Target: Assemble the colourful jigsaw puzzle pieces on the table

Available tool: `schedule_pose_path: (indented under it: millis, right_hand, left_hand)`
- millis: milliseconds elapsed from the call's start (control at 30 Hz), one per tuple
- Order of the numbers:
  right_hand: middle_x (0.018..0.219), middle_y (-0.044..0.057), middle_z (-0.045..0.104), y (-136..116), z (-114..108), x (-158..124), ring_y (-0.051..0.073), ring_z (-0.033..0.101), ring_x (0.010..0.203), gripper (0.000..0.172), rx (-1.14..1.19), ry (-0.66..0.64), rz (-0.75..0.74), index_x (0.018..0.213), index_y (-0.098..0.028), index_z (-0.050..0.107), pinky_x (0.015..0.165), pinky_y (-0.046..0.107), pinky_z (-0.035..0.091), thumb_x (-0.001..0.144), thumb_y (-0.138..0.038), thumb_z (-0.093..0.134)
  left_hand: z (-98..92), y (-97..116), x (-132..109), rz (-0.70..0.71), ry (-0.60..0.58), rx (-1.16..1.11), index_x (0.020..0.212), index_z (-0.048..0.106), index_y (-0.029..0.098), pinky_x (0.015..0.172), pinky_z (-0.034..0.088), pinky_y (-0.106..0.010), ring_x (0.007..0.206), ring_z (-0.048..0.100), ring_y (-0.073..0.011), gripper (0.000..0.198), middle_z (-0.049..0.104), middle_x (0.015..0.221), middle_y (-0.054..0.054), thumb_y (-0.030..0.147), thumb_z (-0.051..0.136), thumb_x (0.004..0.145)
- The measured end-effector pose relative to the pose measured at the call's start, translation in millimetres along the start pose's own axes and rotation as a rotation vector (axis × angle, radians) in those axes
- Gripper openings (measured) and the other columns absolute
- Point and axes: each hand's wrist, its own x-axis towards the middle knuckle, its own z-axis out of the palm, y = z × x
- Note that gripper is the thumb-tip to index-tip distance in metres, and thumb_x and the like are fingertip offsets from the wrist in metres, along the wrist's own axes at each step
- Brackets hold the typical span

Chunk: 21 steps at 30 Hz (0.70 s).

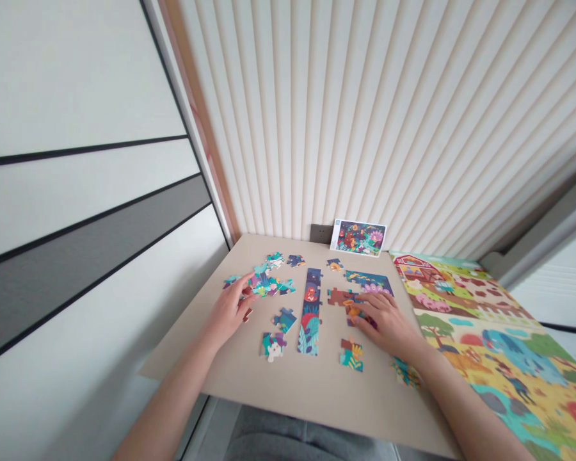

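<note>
My left hand reaches to a loose heap of teal jigsaw pieces, its fingers apart at the heap's edge. Fingers of my right hand lie spread over joined brown jigsaw pieces, partly covering them. Between the hands stands an assembled puzzle strip with a red creature and leaves. Left of the strip are a dark blue piece and a piece with a white animal. A joined pair with yellow leaves lies below my right hand.
A picture card leans against the ribbed wall by a dark socket. Farther pieces include an orange-and-blue one. An illustrated farm-and-animals board lies along the right side of the beige table. A white cabinet stands left.
</note>
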Motion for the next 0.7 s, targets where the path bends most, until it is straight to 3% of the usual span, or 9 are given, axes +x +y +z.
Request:
schedule_pose_path:
  millis: [67, 133, 300, 367, 533, 700]
  right_hand:
    - [0.129, 0.007, 0.068, -0.5, -0.3, 1.4, 0.028, 0.060, 0.122, 0.028, 0.011, 0.004, 0.007, 0.123, -0.032, 0.069, 0.108, 0.050, 0.041, 0.100, -0.037, 0.054]
    - [0.129, 0.006, 0.068, -0.9, -0.2, 2.7, 0.027, 0.060, 0.122, 0.028, 0.037, -0.002, 0.012, 0.123, -0.033, 0.069, 0.107, 0.048, 0.042, 0.101, -0.037, 0.053]
    - [0.123, 0.004, 0.071, -1.1, 2.1, 3.7, 0.025, 0.061, 0.121, 0.026, 0.074, 0.009, 0.005, 0.119, -0.034, 0.071, 0.105, 0.046, 0.045, 0.101, -0.035, 0.053]
    - [0.122, 0.003, 0.072, -0.6, 2.7, 3.4, 0.025, 0.062, 0.120, 0.025, 0.073, 0.005, -0.003, 0.116, -0.034, 0.073, 0.105, 0.047, 0.044, 0.101, -0.035, 0.052]
    - [0.123, 0.004, 0.072, 4.0, 3.1, 1.6, 0.027, 0.061, 0.122, 0.027, 0.042, 0.027, 0.029, 0.116, -0.034, 0.073, 0.110, 0.051, 0.039, 0.102, -0.037, 0.050]
    - [0.126, 0.004, 0.071, 12.3, 4.1, -1.1, 0.028, 0.060, 0.123, 0.027, 0.021, 0.042, 0.043, 0.113, -0.033, 0.073, 0.110, 0.053, 0.037, 0.102, -0.037, 0.050]
  left_hand:
    - [1.3, 1.2, 0.3, 0.036, -0.018, 0.020, 0.144, 0.047, 0.025, 0.084, 0.056, -0.035, 0.091, 0.068, -0.0205, 0.045, 0.067, 0.107, -0.006, 0.041, 0.050, 0.102]
    - [-0.6, -0.3, 1.1, 0.037, 0.040, 0.061, 0.143, 0.048, 0.025, 0.087, 0.055, -0.036, 0.093, 0.068, -0.0213, 0.045, 0.068, 0.105, -0.006, 0.041, 0.051, 0.101]
    - [-15.7, -11.4, 1.0, -0.149, 0.421, 0.134, 0.148, 0.041, 0.021, 0.083, 0.054, -0.035, 0.081, 0.065, -0.0191, 0.055, 0.069, 0.105, -0.007, 0.042, 0.053, 0.100]
    - [-19.1, -12.7, 0.5, -0.162, 0.474, 0.170, 0.150, 0.039, 0.020, 0.085, 0.054, -0.036, 0.082, 0.065, -0.0199, 0.057, 0.069, 0.106, -0.008, 0.042, 0.053, 0.099]
    - [-14.0, -2.0, 0.3, -0.092, 0.351, 0.113, 0.142, 0.049, 0.021, 0.085, 0.055, -0.036, 0.089, 0.067, -0.0218, 0.049, 0.069, 0.102, -0.007, 0.043, 0.055, 0.098]
    - [-9.7, 11.3, -4.0, 0.109, -0.058, -0.095, 0.131, 0.060, 0.025, 0.085, 0.057, -0.035, 0.098, 0.066, -0.0222, 0.042, 0.067, 0.118, -0.010, 0.047, 0.060, 0.096]
